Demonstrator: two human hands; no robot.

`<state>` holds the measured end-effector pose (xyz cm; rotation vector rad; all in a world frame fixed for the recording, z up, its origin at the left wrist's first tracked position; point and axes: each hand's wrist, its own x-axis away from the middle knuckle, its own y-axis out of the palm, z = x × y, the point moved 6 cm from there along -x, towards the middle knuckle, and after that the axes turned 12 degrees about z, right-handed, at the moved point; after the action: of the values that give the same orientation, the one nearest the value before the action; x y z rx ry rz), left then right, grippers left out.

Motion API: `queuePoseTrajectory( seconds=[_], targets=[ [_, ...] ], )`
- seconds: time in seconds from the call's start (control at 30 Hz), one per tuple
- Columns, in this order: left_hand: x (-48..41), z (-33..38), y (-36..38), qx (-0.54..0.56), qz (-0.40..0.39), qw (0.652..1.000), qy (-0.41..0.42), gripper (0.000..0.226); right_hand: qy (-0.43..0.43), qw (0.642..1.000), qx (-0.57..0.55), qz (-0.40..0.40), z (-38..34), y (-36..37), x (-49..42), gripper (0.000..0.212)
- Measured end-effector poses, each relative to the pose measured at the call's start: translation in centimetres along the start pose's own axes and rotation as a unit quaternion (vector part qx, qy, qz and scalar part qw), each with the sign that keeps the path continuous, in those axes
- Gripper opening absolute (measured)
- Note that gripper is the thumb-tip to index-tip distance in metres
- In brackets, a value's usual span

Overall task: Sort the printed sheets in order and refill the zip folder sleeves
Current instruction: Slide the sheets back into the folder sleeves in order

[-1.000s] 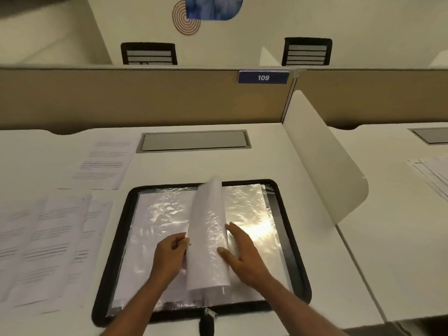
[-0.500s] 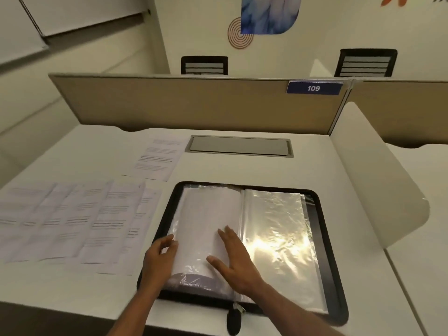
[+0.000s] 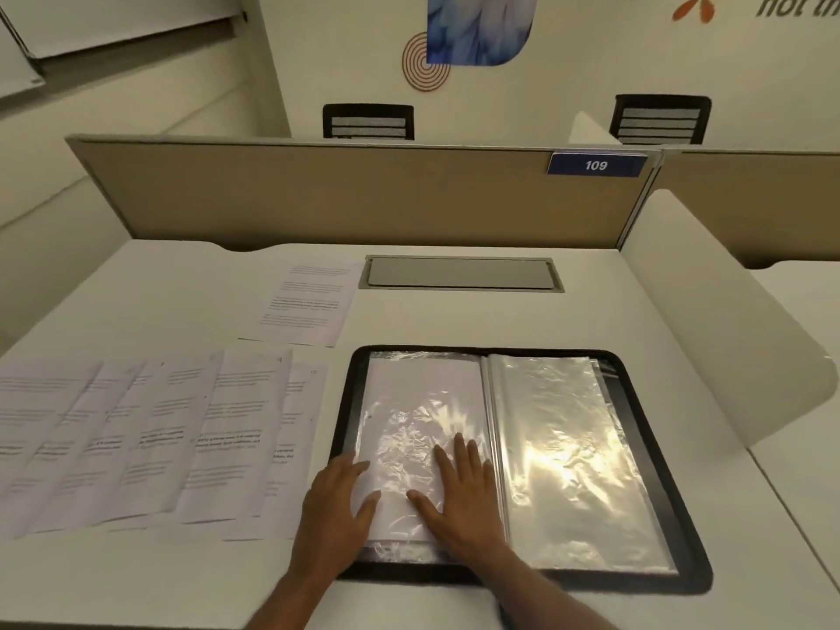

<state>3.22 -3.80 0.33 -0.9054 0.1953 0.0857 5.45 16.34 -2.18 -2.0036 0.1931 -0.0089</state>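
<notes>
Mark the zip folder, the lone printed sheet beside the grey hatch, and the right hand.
zip folder [image 3: 638,447]: head view, black border, right side.
lone printed sheet [image 3: 309,302]: head view, page middle.
right hand [image 3: 460,507]: head view, back of hand.

Zip folder open on desk, printed sheets fanned to its left.

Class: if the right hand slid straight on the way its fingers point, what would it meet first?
The right hand lies flat on the left sleeve; ahead, more sleeve, then probably the folder's far rim.
</notes>
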Motion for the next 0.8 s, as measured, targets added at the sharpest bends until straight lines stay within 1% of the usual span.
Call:
queuePoseTrajectory(
  seconds=[0.1, 0.2, 0.23, 0.33, 0.5, 0.63, 0.8],
  targets=[
    [0.5, 0.0, 1.0, -0.037, -0.041, 0.995, 0.080, 0.067, 0.006, 1.000, 0.022, 0.013, -0.7, 0.7, 0.4, 0.096],
    [1.2, -0.6, 1.9, -0.072, -0.111, 0.984, 0.116, 0.087, 0.005, 0.998, 0.068, 0.016, -1.0, 1.1, 0.6, 0.087],
    [1.1, -1.0, 1.9, -0.077, -0.116, 0.982, 0.129, 0.089, 0.004, 0.997, 0.075, 0.020, -1.1, 1.1, 0.6, 0.085],
    [0.9, -1.6, 1.9, -0.074, -0.106, 0.977, 0.167, 0.085, -0.002, 0.996, 0.075, 0.042, -1.3, 1.0, 0.8, 0.083],
    [0.5, -2.1, 1.5, -0.067, -0.114, 0.973, 0.187, 0.086, 0.008, 0.996, 0.078, 0.042, -1.7, 0.9, 1.4, 0.086],
    [-0.4, -2.3, 1.5, -0.071, -0.123, 0.972, 0.190, 0.081, 0.014, 0.995, 0.073, 0.059, -2.0, 0.5, 0.9, 0.085],
    [-1.6, -2.9, 0.4, -0.101, -0.111, 0.972, 0.181, 0.080, 0.006, 0.996, 0.059, 0.069, -3.6, 1.5, -1.4, 0.083]
  ],
)
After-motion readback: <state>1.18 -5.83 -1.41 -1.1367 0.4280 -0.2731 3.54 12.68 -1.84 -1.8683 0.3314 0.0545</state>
